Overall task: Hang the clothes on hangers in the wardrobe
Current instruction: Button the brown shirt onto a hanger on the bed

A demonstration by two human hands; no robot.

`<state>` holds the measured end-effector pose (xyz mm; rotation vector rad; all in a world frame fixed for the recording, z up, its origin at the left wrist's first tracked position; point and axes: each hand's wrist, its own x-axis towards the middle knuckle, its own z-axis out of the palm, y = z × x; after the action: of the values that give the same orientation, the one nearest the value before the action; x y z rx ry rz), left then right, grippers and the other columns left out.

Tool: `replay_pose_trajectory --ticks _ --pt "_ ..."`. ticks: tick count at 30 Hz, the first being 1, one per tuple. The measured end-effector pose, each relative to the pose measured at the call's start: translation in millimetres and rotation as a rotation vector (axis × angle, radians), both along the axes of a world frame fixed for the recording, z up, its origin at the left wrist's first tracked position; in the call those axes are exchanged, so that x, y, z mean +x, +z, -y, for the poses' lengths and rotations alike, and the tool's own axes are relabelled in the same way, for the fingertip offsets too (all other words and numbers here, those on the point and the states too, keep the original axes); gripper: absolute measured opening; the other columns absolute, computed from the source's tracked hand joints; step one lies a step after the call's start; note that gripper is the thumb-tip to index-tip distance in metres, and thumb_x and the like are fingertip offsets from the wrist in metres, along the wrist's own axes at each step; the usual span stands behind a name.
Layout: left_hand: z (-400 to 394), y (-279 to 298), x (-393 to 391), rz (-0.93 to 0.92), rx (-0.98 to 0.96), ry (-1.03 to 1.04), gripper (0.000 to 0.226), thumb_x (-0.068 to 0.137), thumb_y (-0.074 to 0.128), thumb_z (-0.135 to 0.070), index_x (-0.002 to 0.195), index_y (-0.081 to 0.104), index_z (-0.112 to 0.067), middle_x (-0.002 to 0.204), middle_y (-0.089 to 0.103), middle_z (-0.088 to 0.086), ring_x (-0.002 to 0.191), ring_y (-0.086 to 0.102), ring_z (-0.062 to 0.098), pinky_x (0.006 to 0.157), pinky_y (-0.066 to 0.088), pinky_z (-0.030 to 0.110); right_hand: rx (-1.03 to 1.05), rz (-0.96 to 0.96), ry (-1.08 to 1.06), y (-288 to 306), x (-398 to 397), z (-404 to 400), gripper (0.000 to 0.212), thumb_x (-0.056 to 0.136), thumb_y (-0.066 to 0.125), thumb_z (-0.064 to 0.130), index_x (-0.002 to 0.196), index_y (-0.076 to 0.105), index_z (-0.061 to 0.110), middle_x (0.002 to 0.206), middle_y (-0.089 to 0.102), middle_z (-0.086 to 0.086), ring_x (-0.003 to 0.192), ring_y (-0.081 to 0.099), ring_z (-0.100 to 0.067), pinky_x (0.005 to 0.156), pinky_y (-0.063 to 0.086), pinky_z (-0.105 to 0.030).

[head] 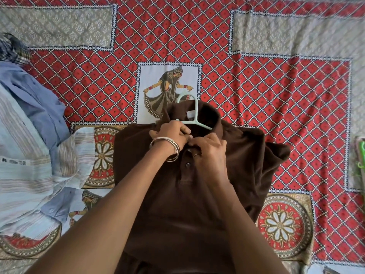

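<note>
Patterned bedspread (pixel 256 80) — brown polo shirt (pixel 197 194) on mint hanger (pixel 194 113), left hand (pixel 171 135), right hand (pixel 209 153) pinching its placket.

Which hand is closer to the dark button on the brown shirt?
Right. The right hand pinches the placket just above the dark button of the brown polo shirt; the left hand grips the collar, farther up.
</note>
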<state>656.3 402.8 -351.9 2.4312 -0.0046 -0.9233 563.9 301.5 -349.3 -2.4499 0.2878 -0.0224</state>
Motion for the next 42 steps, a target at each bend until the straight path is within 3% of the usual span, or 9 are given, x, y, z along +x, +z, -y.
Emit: replay_pose_trajectory --ticks 4,8,14,19,21,25,28,32,42 --pt "-2.3 -6.2 -0.4 -0.056 -0.041 0.071 0.016 0.075 0.078 -0.032 0.070 0.063 -0.030 0.083 0.071 -0.011 0.096 0.062 0.014 0.100 0.031 0.044 0.065 0.000 -0.067 2.6 3.4 4.0 0.016 0.069 0.077 0.001 0.080 0.070 0.009 0.074 0.060 0.004 0.078 0.059 -0.029 0.074 0.048 -0.045" --pt "-3.5 -8.2 -1.2 -0.067 -0.121 0.178 0.019 0.073 0.080 -0.028 0.074 0.062 -0.028 0.070 0.069 -0.011 0.085 0.065 0.013 0.099 0.036 0.043 0.034 -0.003 -0.034 1.8 6.7 6.1 0.017 0.068 0.079 0.004 0.083 0.073 0.012 0.075 0.064 0.004 0.081 0.061 -0.028 0.075 0.041 -0.039" --pt "-3.0 -1.9 -5.2 -0.034 -0.116 0.194 0.023 0.075 0.079 -0.029 0.080 0.057 -0.025 0.069 0.067 -0.013 0.085 0.063 0.011 0.094 0.031 0.039 0.077 0.051 -0.001 1.5 9.7 8.3 0.017 0.069 0.080 0.004 0.084 0.076 0.012 0.073 0.038 0.034 0.081 0.060 -0.024 0.073 0.050 -0.050" --pt "-15.7 -7.9 -6.0 -0.022 -0.206 0.108 0.019 0.081 0.073 -0.026 0.084 0.055 -0.031 0.071 0.067 -0.018 0.093 0.063 0.012 0.097 0.037 0.041 0.118 -0.058 0.016 -5.4 14.7 14.4 0.016 0.072 0.078 0.009 0.088 0.075 0.012 0.081 0.061 0.004 0.088 0.061 -0.023 0.076 0.053 -0.049" --pt "-22.0 -7.2 -8.9 -0.011 -0.246 0.028 0.022 0.082 0.071 -0.024 0.095 0.057 -0.035 0.079 0.069 -0.020 0.100 0.059 0.012 0.099 0.038 0.045 0.089 -0.081 0.070 -3.6 17.5 17.6 0.015 0.073 0.075 0.008 0.088 0.076 0.009 0.080 0.067 -0.002 0.090 0.060 -0.025 0.077 0.052 -0.051" --pt "-21.5 -4.0 -23.3 0.071 -0.187 -0.066 0.047 0.073 0.079 -0.028 0.114 0.055 -0.032 0.089 0.065 -0.016 0.111 0.046 0.008 0.085 0.024 0.033 0.046 -0.225 0.204 0.5 26.7 28.3 0.018 0.077 0.073 0.013 0.095 0.075 0.013 0.071 0.049 0.020 0.094 0.058 -0.025 0.087 0.047 -0.048" --pt "-21.3 -6.5 -27.2 0.129 -0.221 -0.021 0.046 0.072 0.079 -0.024 0.112 0.057 -0.029 0.078 0.063 -0.017 0.110 0.048 0.009 0.086 0.023 0.034 0.008 -0.326 0.334 -2.2 38.7 39.1 0.016 0.078 0.076 0.026 0.094 0.076 0.024 0.085 0.067 0.008 0.097 0.055 -0.020 0.090 0.042 -0.042" --pt "-21.5 -10.9 -29.5 0.136 -0.245 -0.003 0.044 0.071 0.078 -0.021 0.108 0.057 -0.026 0.071 0.057 -0.022 0.108 0.054 0.012 0.097 0.027 0.040 -0.084 -0.481 0.416 1.0 50.2 44.8 0.022 0.088 0.066 0.031 0.109 0.069 0.024 0.105 0.051 0.004 0.118 0.032 -0.015 0.091 0.016 -0.035" --pt "-28.4 -20.9 -34.2 -0.043 -0.358 0.178 0.046 0.057 0.078 -0.035 0.092 0.053 -0.050 0.080 0.069 -0.027 0.105 0.057 0.012 0.100 0.037 0.050 -0.180 -0.388 0.395 -6.0 41.6 38.1 0.012 0.093 0.059 0.030 0.101 0.065 0.024 0.108 0.057 0.011 0.114 0.031 -0.015 0.087 0.019 -0.043"
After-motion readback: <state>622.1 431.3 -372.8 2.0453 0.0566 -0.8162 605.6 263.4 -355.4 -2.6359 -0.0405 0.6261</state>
